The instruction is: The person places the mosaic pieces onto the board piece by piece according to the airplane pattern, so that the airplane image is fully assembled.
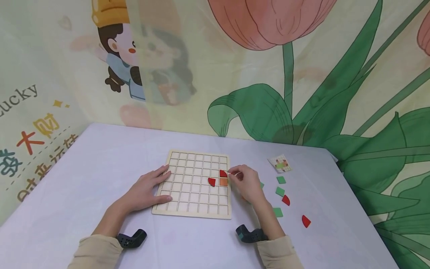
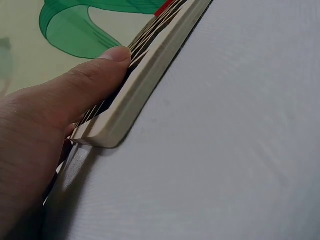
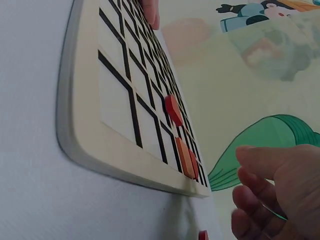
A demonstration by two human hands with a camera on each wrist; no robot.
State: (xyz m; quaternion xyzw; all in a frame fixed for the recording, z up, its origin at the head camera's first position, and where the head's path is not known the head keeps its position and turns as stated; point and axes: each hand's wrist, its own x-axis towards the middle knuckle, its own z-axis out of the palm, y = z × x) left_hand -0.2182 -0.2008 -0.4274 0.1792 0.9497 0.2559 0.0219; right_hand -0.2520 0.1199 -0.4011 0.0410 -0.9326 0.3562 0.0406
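A pale wooden grid board [image 1: 191, 188] lies on the table, its squares marked by dark lines. On its right side sit an orange square tile [image 1: 223, 182], a red quarter-circle piece [image 1: 223, 173] just above it, and another red quarter-circle piece [image 1: 211, 182] to the left. My left hand [image 1: 144, 190] rests on the board's left edge, thumb and fingers spread over it; the left wrist view shows the thumb [image 2: 95, 75] lying on top. Beside the right edge hovers my right hand [image 1: 246, 183], fingers loosely bent; the right wrist view shows nothing between thumb and fingertips.
Right of the board lie several loose pieces, among them green squares [image 1: 280, 191] and red quarter-circles [image 1: 306, 221]; my right hand partly covers some. A small pattern card [image 1: 280, 163] lies farther back. Behind the white table [image 1: 127, 149] hangs a printed tulip backdrop [image 1: 255, 108].
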